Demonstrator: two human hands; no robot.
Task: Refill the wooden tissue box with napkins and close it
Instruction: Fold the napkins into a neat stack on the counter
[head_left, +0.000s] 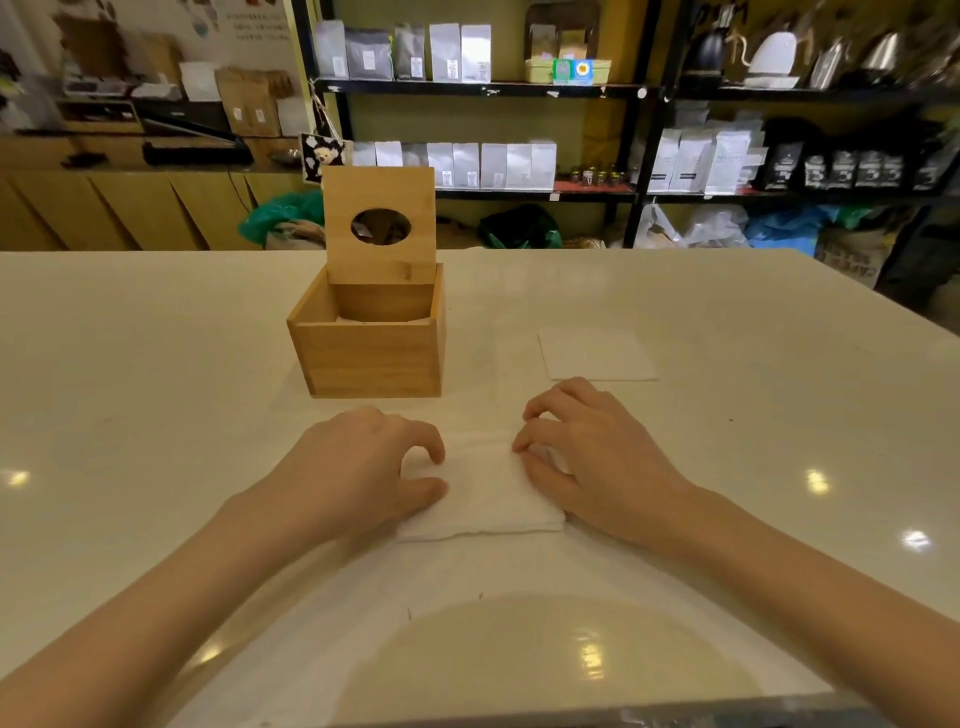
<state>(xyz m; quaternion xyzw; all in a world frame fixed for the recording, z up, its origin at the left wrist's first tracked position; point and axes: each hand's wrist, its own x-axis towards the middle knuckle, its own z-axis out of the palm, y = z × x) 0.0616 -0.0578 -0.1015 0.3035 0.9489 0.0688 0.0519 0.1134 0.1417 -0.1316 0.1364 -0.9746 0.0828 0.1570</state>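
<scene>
The wooden tissue box (374, 358) stands on the white table, its hinged lid (380, 223) with an oval hole raised upright at the back. Inside it looks almost empty. A stack of white napkins (483, 493) lies in front of the box, near me. My left hand (363, 467) grips the stack's left side, fingers curled on top and thumb against its edge. My right hand (582, 457) presses on the stack's right side with bent fingers. A second, flat white napkin (597, 353) lies to the right of the box.
The white table (156, 415) spreads wide on both sides. Behind it stand black shelves (519, 88) with white and dark bags and kettles, plastic bags on the floor, and a wooden counter (119, 202) at the left.
</scene>
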